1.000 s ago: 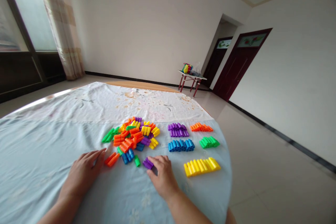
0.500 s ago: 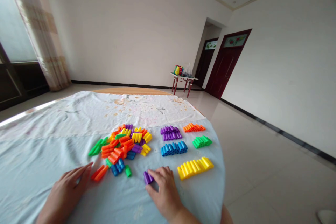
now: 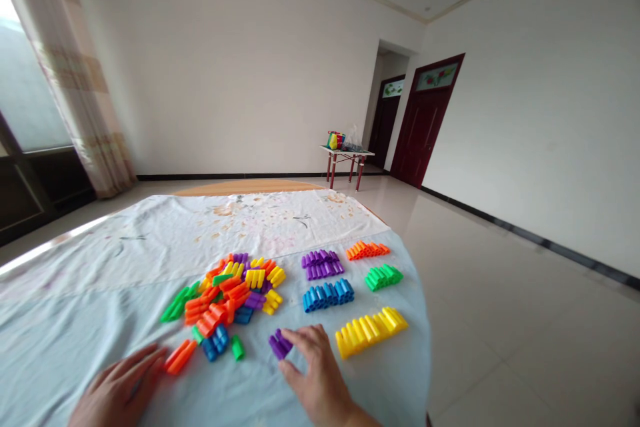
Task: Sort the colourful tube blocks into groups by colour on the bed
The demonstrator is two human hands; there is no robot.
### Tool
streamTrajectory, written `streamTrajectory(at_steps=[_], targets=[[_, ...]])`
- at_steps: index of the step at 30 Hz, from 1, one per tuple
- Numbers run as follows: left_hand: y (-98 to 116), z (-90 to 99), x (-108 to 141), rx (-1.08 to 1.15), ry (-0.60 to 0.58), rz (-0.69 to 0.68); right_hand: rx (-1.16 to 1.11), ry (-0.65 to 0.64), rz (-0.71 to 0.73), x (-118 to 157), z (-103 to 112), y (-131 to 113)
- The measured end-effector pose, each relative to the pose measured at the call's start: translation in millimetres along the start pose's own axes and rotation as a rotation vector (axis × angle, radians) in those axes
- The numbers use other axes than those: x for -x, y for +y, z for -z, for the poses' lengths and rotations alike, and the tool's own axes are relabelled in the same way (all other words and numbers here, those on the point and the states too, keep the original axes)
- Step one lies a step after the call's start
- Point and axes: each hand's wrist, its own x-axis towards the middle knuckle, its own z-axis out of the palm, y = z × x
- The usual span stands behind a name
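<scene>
A purple piece lies on the cloth between the thumb and index finger of my right hand, which is closed on it. My left hand rests on the cloth, fingers stretched out, its tips beside an orange piece. A mixed pile of coloured pieces spreads beyond my hands. On the right are groups of purple, blue, orange, green and yellow pieces. One green piece sits alone near the pile.
A blue and white flowered cloth covers the round table. Further back a small table holds a colourful bag and a clear plastic bag. Dark red doors stand behind, and a curtain hangs at the left.
The camera view has tilted slightly, so the tabletop appears lower. The purple piece has turned a little at my right fingertips. My left hand remains beside the orange piece.
</scene>
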Motion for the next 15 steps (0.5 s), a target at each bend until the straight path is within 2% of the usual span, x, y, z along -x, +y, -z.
streamTrajectory(at_steps=[2,4,6,8,11,15], targets=[[-9,-8.5,4,-0.04,-0.011,-0.09,-0.008,0.064,0.038,-20,22,6],[-14,-14.5,7,-0.065,-0.01,-0.119,0.032,0.137,0.049,-47,48,17],[-16,-17.0,8,-0.066,-0.012,-0.121,0.129,0.176,-0.007,-76,73,36],[-15,-17.3,9,-0.062,-0.014,-0.117,0.254,0.128,-0.117,-100,91,58],[-14,-16.4,10,-0.056,-0.011,-0.108,0.323,0.058,-0.205,-120,100,92],[-10,-12.9,10,-0.058,-0.011,-0.097,0.367,-0.023,-0.281,-126,89,123]])
